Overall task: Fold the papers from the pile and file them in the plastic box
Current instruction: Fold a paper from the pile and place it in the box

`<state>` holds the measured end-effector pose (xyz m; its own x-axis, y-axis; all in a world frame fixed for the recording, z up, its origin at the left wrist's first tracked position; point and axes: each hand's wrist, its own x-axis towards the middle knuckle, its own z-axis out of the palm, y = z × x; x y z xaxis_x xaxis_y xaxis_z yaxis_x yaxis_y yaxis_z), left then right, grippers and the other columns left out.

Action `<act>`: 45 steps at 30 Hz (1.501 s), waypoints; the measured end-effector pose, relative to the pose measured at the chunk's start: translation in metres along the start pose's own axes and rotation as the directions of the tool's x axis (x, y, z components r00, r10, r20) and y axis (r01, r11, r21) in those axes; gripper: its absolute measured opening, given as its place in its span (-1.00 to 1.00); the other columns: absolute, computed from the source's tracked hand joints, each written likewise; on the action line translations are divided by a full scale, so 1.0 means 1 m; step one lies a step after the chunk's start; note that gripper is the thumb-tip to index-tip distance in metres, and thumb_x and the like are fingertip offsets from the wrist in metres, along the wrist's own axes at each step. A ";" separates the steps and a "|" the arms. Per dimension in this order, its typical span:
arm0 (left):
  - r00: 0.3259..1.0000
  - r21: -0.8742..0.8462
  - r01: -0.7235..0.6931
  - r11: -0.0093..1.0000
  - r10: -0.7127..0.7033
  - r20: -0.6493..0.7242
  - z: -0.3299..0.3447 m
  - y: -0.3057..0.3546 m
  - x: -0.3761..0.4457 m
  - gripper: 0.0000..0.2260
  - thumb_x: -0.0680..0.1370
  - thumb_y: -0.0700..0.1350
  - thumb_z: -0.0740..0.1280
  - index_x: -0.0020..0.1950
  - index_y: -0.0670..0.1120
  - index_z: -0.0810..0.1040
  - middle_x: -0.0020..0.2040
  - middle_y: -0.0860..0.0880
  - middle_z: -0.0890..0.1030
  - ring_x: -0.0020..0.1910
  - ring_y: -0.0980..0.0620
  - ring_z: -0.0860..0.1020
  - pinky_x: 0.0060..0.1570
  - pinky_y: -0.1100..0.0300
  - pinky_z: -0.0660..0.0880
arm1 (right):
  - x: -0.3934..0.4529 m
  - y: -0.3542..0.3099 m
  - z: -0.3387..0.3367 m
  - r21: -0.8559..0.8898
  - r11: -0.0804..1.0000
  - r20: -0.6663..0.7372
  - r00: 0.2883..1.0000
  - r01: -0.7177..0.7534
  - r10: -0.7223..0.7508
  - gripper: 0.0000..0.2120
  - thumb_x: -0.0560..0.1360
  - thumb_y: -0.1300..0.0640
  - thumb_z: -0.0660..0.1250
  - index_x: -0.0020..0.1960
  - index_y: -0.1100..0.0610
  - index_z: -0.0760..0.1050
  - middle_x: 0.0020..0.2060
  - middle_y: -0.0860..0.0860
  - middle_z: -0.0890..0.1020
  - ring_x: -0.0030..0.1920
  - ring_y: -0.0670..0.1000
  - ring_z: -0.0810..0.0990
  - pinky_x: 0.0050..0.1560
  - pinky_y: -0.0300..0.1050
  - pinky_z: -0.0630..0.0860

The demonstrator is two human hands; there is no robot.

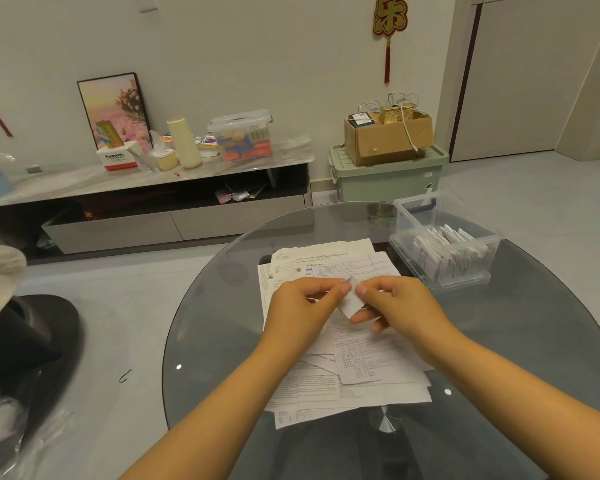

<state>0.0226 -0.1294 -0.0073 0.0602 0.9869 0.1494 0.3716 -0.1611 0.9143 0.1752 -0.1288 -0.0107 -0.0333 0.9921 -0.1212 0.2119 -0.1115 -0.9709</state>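
Observation:
A small folded white paper [351,298] is held above the pile of printed papers [333,368] on the round glass table [222,341]. My left hand [302,306] pinches its left edge. My right hand [399,303] pinches its right side, with fingers curled under it. The clear plastic box [444,237] stands at the table's far right. Several folded papers stand upright inside it.
A low TV cabinet [146,188] with boxes and bottles runs along the far wall. A green storage bin [385,178] with a cardboard box on top sits behind the table. A dark stool [28,344] is at the left.

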 end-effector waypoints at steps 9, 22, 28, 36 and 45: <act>0.999 0.076 -0.039 0.996 0.041 -0.021 0.007 -0.003 0.002 -0.86 0.49 -0.16 0.40 -0.12 0.11 0.63 -0.04 0.12 0.62 -0.10 0.19 0.56 -0.14 0.46 0.44 | -0.003 -0.009 -0.011 0.213 0.974 0.150 0.988 -0.076 0.044 -0.79 0.55 0.09 0.27 -0.08 0.19 0.61 -0.21 0.04 0.70 -0.15 0.07 0.70 -0.29 -0.18 0.57; 0.988 -0.282 0.142 0.949 -0.120 0.094 0.015 0.031 0.008 -0.80 0.56 -0.23 0.27 0.05 0.00 0.63 0.03 0.00 0.61 -0.07 0.12 0.58 -0.11 0.28 0.53 | 0.000 -0.030 -0.039 0.128 0.976 0.013 0.984 0.175 -0.178 -0.85 0.48 0.27 0.35 0.00 0.10 0.61 -0.22 0.11 0.70 -0.22 0.02 0.69 -0.30 -0.26 0.58; 0.963 -0.434 0.259 0.863 -0.198 0.182 0.018 0.049 0.025 -0.77 0.59 -0.22 0.20 0.12 -0.09 0.62 0.11 -0.06 0.62 -0.04 0.06 0.56 -0.17 0.27 0.49 | 0.002 -0.044 -0.060 0.027 0.960 0.097 0.955 0.280 -0.281 -0.75 0.50 0.35 0.28 -0.02 0.03 0.59 -0.25 -0.12 0.68 -0.22 -0.22 0.66 -0.30 -0.43 0.51; 0.937 -0.484 0.322 0.814 -0.202 0.284 0.038 0.073 0.052 -0.74 0.63 -0.08 0.15 0.10 -0.14 0.59 -0.07 -0.08 0.66 -0.24 0.08 0.55 -0.21 0.22 0.49 | 0.022 -0.048 -0.088 -0.270 0.872 -0.148 0.878 0.408 -0.456 -0.84 0.44 0.11 0.41 -0.17 -0.17 0.58 -0.18 -0.12 0.57 -0.16 -0.24 0.53 -0.19 -0.42 0.46; 0.926 -0.359 0.296 0.885 -0.174 0.336 0.072 0.093 0.079 -0.78 0.65 -0.06 0.11 0.11 -0.05 0.52 -0.09 -0.05 0.63 -0.25 0.06 0.57 -0.25 0.25 0.48 | 0.038 -0.038 -0.119 -0.258 0.900 -0.376 0.822 0.352 -0.428 -0.89 0.48 0.16 0.37 -0.12 -0.06 0.57 -0.25 -0.12 0.64 -0.23 -0.11 0.59 -0.21 -0.18 0.54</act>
<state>0.1288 -0.0661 0.0624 0.3025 0.9418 -0.1468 0.0146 0.1494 0.9887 0.2824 -0.0802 0.0468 0.2488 0.8848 0.3940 0.4306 0.2633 -0.8633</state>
